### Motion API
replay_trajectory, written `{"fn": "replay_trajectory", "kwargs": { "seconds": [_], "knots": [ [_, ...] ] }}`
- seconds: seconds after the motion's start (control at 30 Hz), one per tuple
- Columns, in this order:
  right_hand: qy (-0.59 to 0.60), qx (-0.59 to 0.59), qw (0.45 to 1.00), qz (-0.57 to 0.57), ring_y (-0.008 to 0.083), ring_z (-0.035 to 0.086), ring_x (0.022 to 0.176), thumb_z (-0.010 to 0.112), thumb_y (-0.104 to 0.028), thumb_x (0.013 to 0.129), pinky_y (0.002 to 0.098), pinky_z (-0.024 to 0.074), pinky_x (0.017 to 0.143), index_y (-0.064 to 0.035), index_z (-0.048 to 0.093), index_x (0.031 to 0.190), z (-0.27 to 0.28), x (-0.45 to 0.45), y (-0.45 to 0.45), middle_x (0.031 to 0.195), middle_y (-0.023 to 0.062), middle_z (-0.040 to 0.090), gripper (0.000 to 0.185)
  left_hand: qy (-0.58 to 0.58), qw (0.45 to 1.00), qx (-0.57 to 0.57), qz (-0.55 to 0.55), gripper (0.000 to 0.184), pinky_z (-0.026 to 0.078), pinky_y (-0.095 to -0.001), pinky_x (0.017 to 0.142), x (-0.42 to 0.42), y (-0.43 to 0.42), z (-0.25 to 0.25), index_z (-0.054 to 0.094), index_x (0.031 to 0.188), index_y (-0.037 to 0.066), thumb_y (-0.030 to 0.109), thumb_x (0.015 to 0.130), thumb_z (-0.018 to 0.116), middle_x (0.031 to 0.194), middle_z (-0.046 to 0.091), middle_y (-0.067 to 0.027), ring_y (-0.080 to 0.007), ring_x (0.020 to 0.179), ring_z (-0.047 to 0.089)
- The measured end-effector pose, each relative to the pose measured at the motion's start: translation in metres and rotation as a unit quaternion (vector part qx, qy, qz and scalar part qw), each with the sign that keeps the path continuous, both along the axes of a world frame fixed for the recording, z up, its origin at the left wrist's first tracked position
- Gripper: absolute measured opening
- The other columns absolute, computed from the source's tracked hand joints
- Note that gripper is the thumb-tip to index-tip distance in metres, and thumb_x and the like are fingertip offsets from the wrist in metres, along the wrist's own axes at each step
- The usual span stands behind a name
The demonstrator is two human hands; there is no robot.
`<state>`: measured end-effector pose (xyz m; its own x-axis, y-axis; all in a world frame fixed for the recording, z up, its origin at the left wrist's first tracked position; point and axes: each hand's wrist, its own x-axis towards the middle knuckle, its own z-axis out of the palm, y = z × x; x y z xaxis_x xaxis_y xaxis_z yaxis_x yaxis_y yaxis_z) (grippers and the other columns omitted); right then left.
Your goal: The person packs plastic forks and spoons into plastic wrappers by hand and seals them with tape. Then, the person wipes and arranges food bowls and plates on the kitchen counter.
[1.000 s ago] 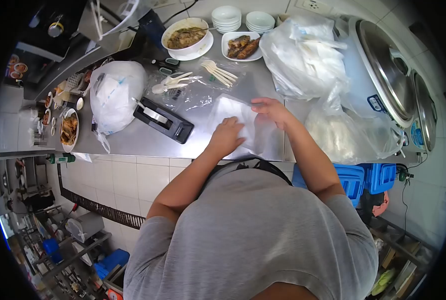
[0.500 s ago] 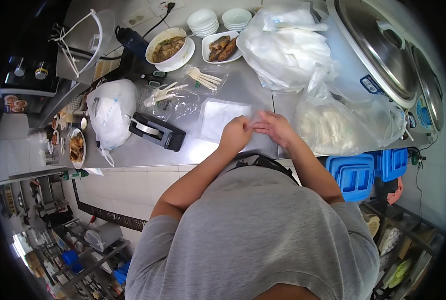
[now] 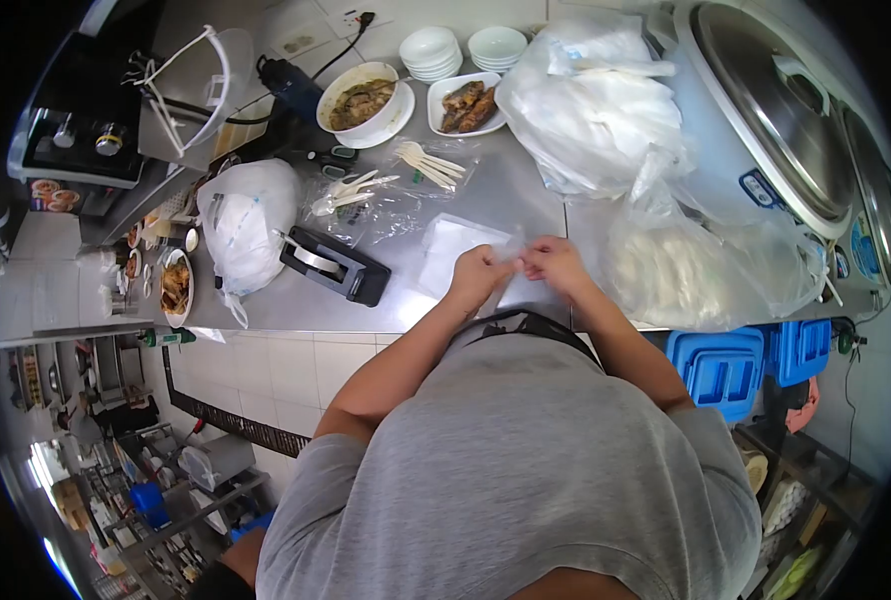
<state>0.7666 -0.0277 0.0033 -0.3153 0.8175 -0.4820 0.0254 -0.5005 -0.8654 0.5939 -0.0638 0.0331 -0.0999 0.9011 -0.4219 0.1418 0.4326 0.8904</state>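
Observation:
At the counter's front edge, a flat clear plastic bag (image 3: 453, 243) with a white sheet showing in it lies partly under my hands. My left hand (image 3: 479, 276) is closed on its right side, thumb and fingers pressed together. Close beside it, my right hand (image 3: 556, 265) pinches the filmy edge of the same bag, fingertips nearly meeting those of the left. The exact grip is partly hidden by the fingers. Left of the bag stands a black tape dispenser (image 3: 351, 275). Wooden forks (image 3: 431, 163) and spoons (image 3: 351, 192) lie behind on clear wrappers.
A knotted white bag (image 3: 251, 215) sits left of the dispenser. Filled plastic bags (image 3: 666, 255) and a large lidded container (image 3: 776, 110) occupy the right. At the back are a bowl of food (image 3: 361, 103), a plate of fish (image 3: 466, 108) and stacked white bowls (image 3: 431, 50).
My right hand's fingers have gone from stretched out to pinching the bag's edge. The bag is slightly turned between my hands. The whole view has shifted a little.

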Motion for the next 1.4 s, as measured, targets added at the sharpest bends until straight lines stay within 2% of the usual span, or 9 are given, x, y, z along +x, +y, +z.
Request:
{"fn": "replay_trajectory", "kwargs": {
  "seconds": [0.23, 0.27, 0.4, 0.6, 0.77, 1.03, 1.13, 1.27, 1.4],
  "knots": [
    [0.011, -0.050, 0.998, -0.022, 0.0131, 0.056, 0.055, 0.070, -0.023, 0.080, 0.0257, 0.0471, 0.050, -0.0027, 0.060, 0.081, 0.045, -0.014, 0.002, 0.066, 0.0060, 0.058, 0.022, 0.038, 0.997, 0.019, 0.068, 0.040, 0.038, -0.0266, 0.048, -0.017, 0.000, -0.011, 0.054, 0.066, 0.007, 0.040, 0.088, 0.062, 0.058, 0.048, 0.0008, -0.0094, 0.050, 0.045],
    [0.005, -0.025, 1.000, 0.007, 0.0127, 0.055, 0.053, 0.070, -0.022, 0.080, 0.0256, 0.0464, 0.049, -0.0027, 0.060, 0.081, 0.050, -0.028, -0.002, 0.065, 0.0057, 0.058, 0.022, -0.081, 0.993, -0.024, 0.086, 0.048, 0.040, -0.0274, 0.049, -0.011, 0.001, -0.008, 0.056, 0.070, 0.006, 0.049, 0.091, 0.053, 0.062, 0.053, -0.0014, -0.0112, 0.052, 0.048],
    [-0.071, 0.087, 0.992, 0.063, 0.0114, 0.054, 0.055, 0.070, -0.020, 0.082, 0.0256, 0.0467, 0.053, -0.0020, 0.059, 0.083, 0.023, -0.046, 0.001, 0.069, 0.0039, 0.059, 0.021, -0.303, 0.941, -0.071, 0.135, 0.045, 0.041, -0.0258, 0.051, -0.013, 0.006, 0.006, 0.062, 0.080, 0.004, 0.046, 0.091, 0.055, 0.069, 0.059, -0.0030, -0.0115, 0.056, 0.051],
    [-0.022, -0.001, 0.999, -0.039, 0.0112, 0.054, 0.057, 0.067, -0.013, 0.082, 0.0254, 0.0451, 0.053, -0.0021, 0.058, 0.080, 0.048, -0.047, 0.001, 0.069, 0.0031, 0.058, 0.014, -0.104, 0.993, -0.004, 0.060, 0.034, 0.039, -0.0255, 0.050, -0.050, 0.010, -0.011, 0.062, 0.076, 0.005, 0.036, 0.090, 0.060, 0.069, 0.058, -0.0019, -0.0109, 0.056, 0.050],
    [-0.131, 0.143, 0.980, 0.030, 0.0086, 0.050, 0.056, 0.067, -0.008, 0.080, 0.0230, 0.0406, 0.052, -0.0027, 0.060, 0.076, 0.052, -0.075, -0.006, 0.065, 0.0025, 0.057, 0.010, -0.330, 0.941, -0.053, 0.053, 0.034, 0.046, -0.0281, 0.051, -0.043, 0.014, 0.001, 0.057, 0.075, 0.002, 0.032, 0.090, 0.060, 0.068, 0.056, -0.0056, -0.0124, 0.057, 0.055],
    [-0.263, 0.029, 0.963, 0.050, 0.0121, 0.056, 0.060, 0.070, -0.010, 0.077, 0.0253, 0.0449, 0.054, 0.0009, 0.065, 0.085, 0.028, -0.028, 0.008, 0.071, 0.0062, 0.063, 0.015, -0.002, 0.988, 0.036, -0.148, 0.026, 0.047, -0.0287, 0.046, -0.108, 0.016, 0.029, 0.054, 0.081, 0.003, 0.026, 0.086, 0.065, 0.073, 0.060, -0.0100, -0.0131, 0.057, 0.058],
    [-0.385, 0.255, 0.880, 0.114, 0.0152, 0.058, 0.063, 0.070, -0.011, 0.076, 0.0279, 0.0473, 0.057, 0.0021, 0.064, 0.097, 0.057, -0.025, 0.023, 0.079, 0.0084, 0.065, 0.025, 0.125, 0.950, 0.213, -0.188, 0.031, 0.050, -0.0328, 0.061, -0.131, 0.012, 0.055, 0.056, 0.093, 0.002, 0.029, 0.082, 0.068, 0.081, 0.063, -0.0108, -0.0179, 0.068, 0.062],
    [-0.319, 0.386, 0.865, 0.002, 0.0288, 0.063, 0.072, 0.071, -0.021, 0.076, 0.0364, 0.0495, 0.066, -0.0018, 0.065, 0.099, 0.106, -0.090, 0.077, 0.082, 0.0145, 0.066, 0.031, 0.365, 0.896, 0.187, -0.173, 0.020, 0.050, -0.0417, 0.073, -0.202, 0.074, 0.042, 0.061, 0.090, 0.000, 0.015, 0.077, 0.064, 0.088, 0.065, -0.0147, -0.0279, 0.080, 0.064],
    [-0.434, 0.415, 0.791, 0.115, 0.0388, 0.062, 0.081, 0.053, -0.016, 0.084, 0.0434, 0.0494, 0.071, -0.0018, 0.065, 0.085, 0.057, -0.162, 0.133, 0.090, 0.0218, 0.065, 0.018, 0.519, 0.818, 0.114, -0.221, 0.013, 0.051, -0.0421, 0.075, -0.242, 0.130, 0.004, 0.065, 0.085, 0.002, 0.010, 0.076, 0.061, 0.089, 0.065, -0.0158, -0.0304, 0.087, 0.064]
  ]
}}
